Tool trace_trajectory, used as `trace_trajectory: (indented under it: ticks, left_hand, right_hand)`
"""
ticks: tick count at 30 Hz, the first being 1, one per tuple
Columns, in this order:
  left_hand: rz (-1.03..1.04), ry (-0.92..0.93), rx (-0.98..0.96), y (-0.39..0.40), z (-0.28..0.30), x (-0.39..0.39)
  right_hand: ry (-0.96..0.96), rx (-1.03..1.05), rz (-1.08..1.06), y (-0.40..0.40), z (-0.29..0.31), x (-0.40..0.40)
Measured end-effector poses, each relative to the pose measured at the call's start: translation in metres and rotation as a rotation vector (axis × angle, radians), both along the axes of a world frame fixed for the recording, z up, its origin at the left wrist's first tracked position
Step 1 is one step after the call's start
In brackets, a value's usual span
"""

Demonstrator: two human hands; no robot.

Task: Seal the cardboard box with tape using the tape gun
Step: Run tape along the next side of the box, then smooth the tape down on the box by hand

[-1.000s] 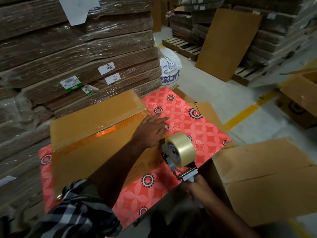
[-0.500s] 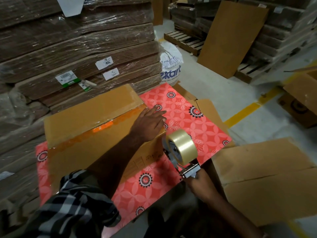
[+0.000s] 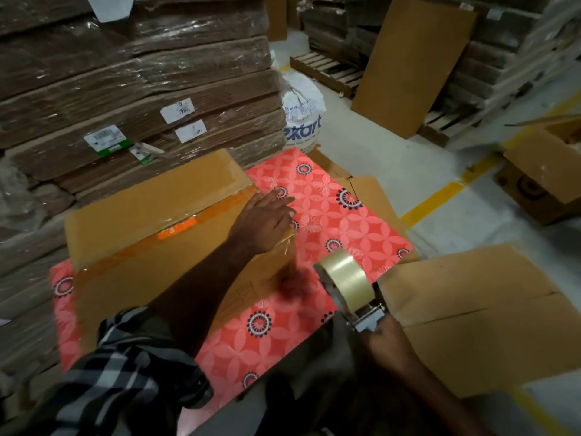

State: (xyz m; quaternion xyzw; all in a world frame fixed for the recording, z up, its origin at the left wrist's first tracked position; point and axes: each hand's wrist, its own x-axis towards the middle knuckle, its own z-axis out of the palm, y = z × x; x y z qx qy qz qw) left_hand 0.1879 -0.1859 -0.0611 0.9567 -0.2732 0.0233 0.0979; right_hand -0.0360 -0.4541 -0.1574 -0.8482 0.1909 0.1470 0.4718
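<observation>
Nearby, wrapped cardboard stacks (image 3: 135,99), white sack (image 3: 303,121)

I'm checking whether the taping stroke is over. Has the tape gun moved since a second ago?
Yes. The tape gun has drawn back off the cardboard box edge, toward the person, leaving a red-cloth gap beside the left hand.

One flat box (image 3: 151,247) lies on one red cloth (image 3: 330,215), with one tape gun (image 3: 352,287) and two hands, left (image 3: 264,221) and right (image 3: 388,341). Behind stand one white sack (image 3: 301,118) and two pallets (image 3: 327,70) (image 3: 446,124).
</observation>
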Motion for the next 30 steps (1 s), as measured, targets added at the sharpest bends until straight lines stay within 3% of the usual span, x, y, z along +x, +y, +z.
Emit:
trace_trajectory:
  ticks: [7, 18, 22, 27, 30]
  left_hand:
    - [0.006, -0.003, -0.014, 0.001, -0.001, -0.002]
    - [0.021, -0.037, -0.042, 0.001, 0.003, -0.005]
    - [0.076, -0.051, -0.199, 0.003, 0.002, -0.005]
    - [0.182, 0.021, -0.669, 0.012, 0.001, 0.001]
    - [0.226, 0.038, -0.707, 0.014, 0.001, 0.004]
  right_hand:
    - [-0.109, 0.028, -0.2, -0.004, 0.012, 0.025]
    - [-0.066, -0.565, -0.055, -0.009, 0.002, 0.119]
    - [-0.045, -0.599, -0.027, -0.005, -0.015, 0.139]
    - [-0.05, -0.602, -0.032, 0.004, -0.038, 0.143]
    - [-0.057, -0.644, -0.004, 0.003, -0.047, 0.144]
